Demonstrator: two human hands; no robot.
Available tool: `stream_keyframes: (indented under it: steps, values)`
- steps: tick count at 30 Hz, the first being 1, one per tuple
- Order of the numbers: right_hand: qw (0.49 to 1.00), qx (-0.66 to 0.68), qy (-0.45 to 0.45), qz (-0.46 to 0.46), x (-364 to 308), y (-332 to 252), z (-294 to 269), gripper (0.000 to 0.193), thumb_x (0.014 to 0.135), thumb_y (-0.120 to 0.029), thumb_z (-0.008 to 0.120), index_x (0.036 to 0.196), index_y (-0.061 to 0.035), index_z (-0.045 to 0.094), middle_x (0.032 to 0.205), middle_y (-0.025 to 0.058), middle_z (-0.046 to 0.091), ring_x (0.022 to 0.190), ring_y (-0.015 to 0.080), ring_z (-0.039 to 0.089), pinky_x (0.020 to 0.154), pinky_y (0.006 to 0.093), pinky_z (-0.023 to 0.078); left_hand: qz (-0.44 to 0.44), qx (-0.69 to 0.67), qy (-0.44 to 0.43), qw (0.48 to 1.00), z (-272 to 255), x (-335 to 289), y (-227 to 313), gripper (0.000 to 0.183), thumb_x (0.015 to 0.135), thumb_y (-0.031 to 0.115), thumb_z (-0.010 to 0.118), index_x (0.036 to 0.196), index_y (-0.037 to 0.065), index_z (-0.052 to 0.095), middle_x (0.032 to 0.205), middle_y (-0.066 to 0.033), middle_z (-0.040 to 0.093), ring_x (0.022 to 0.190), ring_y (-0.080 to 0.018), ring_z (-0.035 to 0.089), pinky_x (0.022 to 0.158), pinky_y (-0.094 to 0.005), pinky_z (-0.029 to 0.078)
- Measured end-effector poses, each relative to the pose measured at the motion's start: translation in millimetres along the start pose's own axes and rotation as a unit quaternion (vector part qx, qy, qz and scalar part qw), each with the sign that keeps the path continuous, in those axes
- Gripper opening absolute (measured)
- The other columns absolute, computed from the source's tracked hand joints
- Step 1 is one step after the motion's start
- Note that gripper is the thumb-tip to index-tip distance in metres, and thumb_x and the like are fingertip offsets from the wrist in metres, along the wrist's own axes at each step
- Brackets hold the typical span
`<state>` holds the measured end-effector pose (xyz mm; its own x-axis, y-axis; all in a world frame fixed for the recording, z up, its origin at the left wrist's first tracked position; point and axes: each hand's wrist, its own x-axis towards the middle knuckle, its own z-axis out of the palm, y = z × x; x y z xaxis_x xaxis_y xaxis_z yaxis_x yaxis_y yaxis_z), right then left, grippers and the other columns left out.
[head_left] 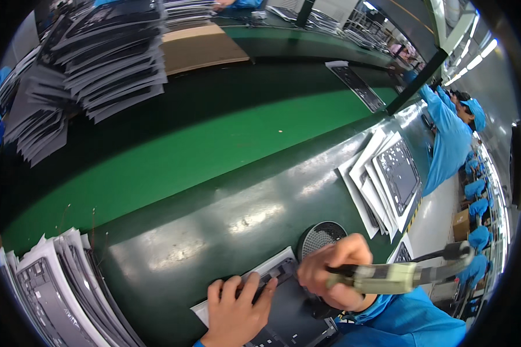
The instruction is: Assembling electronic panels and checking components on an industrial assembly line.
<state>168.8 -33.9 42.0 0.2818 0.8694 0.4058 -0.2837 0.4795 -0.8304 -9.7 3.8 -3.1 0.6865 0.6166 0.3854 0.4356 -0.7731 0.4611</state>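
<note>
A dark, flat device housing (289,309) lies in front of me on a sheet of white padding, tilted relative to the bench edge. My left hand (237,312) rests on its left part with the fingers spread. In my right hand (336,269) is a pale yellow-green power screwdriver (388,279), with a cable at its outer end. The fist wraps round its dark front part, over the right side of the housing; the tip is hidden. Just beyond that hand sits a round black dish (305,238) of small metallic pieces, too small to tell apart.
Padded stacks of similar housings stand at near left (55,301), right (388,179) and far left (116,58). A green conveyor belt (214,150) runs past the bench, carrying one housing (356,85) and brown cardboard (202,49). A co-worker in blue (448,144) is at the right.
</note>
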Motion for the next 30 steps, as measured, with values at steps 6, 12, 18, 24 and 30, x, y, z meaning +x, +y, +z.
stream_keyframes:
  steps: [6, 12, 18, 24, 30]
  values:
    - [0.996, -0.066, 0.019, -0.054, 1.1, -42.9, -41.2, 0.035, 0.085, -0.012, 0.066, 0.103, -0.0064, 0.036, 0.058, 0.0048, 0.05, 0.05, 0.0191, 0.051, 0.053, 0.0358, 0.045, 0.001, 0.019, -0.004, 1.0, -0.5, -1.6, -1.1, 0.029, 0.077, 0.017, 0.07, 0.106, 0.019, 0.072, 0.11, -0.0076, 0.058, 0.097, -0.0301, 0.052, 0.083, -0.0461, 0.041]
    - [0.997, -0.062, -0.011, -0.052, -4.8, -29.8, -62.1, 0.032, 0.084, -0.004, 0.062, 0.105, -0.0029, 0.038, 0.062, 0.0055, 0.05, 0.053, 0.0179, 0.049, 0.054, 0.0365, 0.043, 0.005, 0.034, -0.025, 0.999, 2.1, 0.5, 1.8, 0.027, 0.077, 0.019, 0.071, 0.104, 0.02, 0.073, 0.111, -0.0065, 0.058, 0.098, -0.03, 0.052, 0.084, -0.0458, 0.041]
    - [0.997, -0.044, 0.002, -0.06, -5.8, -17.4, -66.1, 0.034, 0.08, 0.002, 0.061, 0.104, 0.0015, 0.039, 0.063, 0.0057, 0.05, 0.054, 0.0159, 0.05, 0.054, 0.0336, 0.042, -0.009, 0.035, -0.049, 0.998, -1.1, 3.4, 3.4, 0.028, 0.078, 0.019, 0.071, 0.106, 0.021, 0.072, 0.112, -0.0063, 0.057, 0.099, -0.0297, 0.051, 0.085, -0.0454, 0.041]
    - [0.997, -0.057, 0.011, -0.049, -4.4, -13.6, -66.7, 0.032, 0.08, 0.001, 0.061, 0.103, 0.0016, 0.039, 0.063, 0.006, 0.051, 0.055, 0.0154, 0.05, 0.054, 0.0337, 0.043, -0.009, 0.027, -0.051, 0.998, -2.5, 2.6, 2.8, 0.029, 0.078, 0.019, 0.071, 0.107, 0.02, 0.072, 0.111, -0.0063, 0.057, 0.099, -0.0298, 0.051, 0.085, -0.0454, 0.041]
    - [0.996, -0.079, 0.005, -0.029, -6.2, -16.9, -65.9, 0.031, 0.082, -0.001, 0.061, 0.102, -0.0001, 0.038, 0.063, 0.0061, 0.051, 0.056, 0.0159, 0.05, 0.057, 0.0344, 0.044, -0.006, 0.02, -0.03, 0.999, -0.3, 1.1, 1.2, 0.029, 0.078, 0.019, 0.071, 0.106, 0.019, 0.072, 0.112, -0.0065, 0.057, 0.099, -0.03, 0.052, 0.084, -0.0453, 0.041]
